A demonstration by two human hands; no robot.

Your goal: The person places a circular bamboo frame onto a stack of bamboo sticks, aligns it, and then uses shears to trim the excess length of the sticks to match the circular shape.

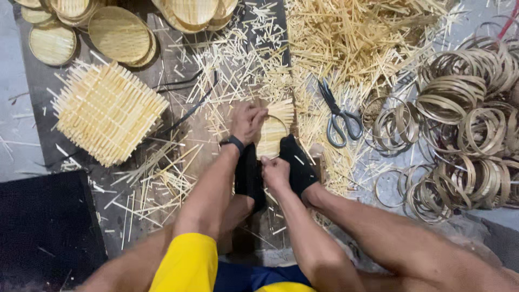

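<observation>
Pale woven bamboo mat [272, 135], round hoop on it, w/ frayed strip ends.

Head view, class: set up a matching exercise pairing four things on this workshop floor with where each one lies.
Things:
1. scissors
2. bamboo rings
3. square woven mat
4. round woven trays

Places:
A. top left
B. heaped at the right edge
C. just right of the hands
D. left of the hands, below the trays

Pairs: 1-C, 2-B, 3-D, 4-A
</observation>
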